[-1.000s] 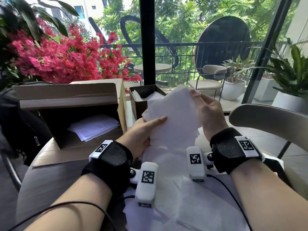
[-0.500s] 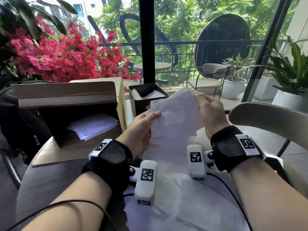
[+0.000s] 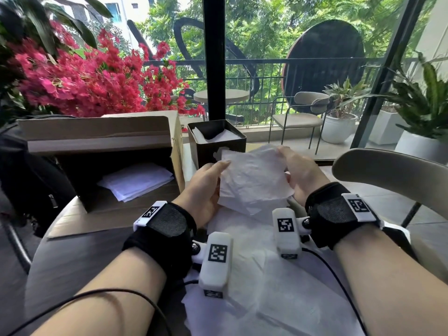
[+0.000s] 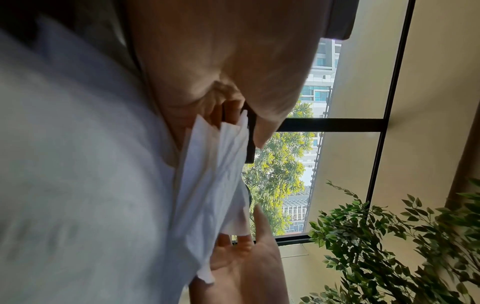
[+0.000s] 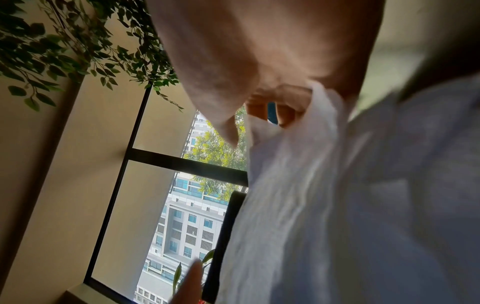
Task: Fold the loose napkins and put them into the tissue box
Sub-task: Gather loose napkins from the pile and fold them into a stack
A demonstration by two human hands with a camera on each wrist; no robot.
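**Hands hold a half-folded napkin just short of the box**

Both hands grip one white napkin (image 3: 252,177) above the worktop (image 3: 72,258): the left hand (image 3: 206,187) holds its left edge with fingers stretched along the paper and thumb behind, and the right hand (image 3: 299,175) pinches the far right corner. The sheet is creased and layered, apparently mid-fold, and sits just in front of the dark tissue box (image 3: 215,146), which already has white paper inside. More loose napkins (image 3: 278,287) lie spread on the near worktop under the wrists.

The paper is thin and limp, so an uneven pull could tear it or skew the fold. If the folded piece comes out wider than the box opening, it may snag on the rim and crumple. The wrists and their cables (image 3: 339,282) hang over the loose sheets and might drag some off the near edge. The cardboard box (image 3: 97,137) on the left also holds paper, so a napkin could land in the wrong container.
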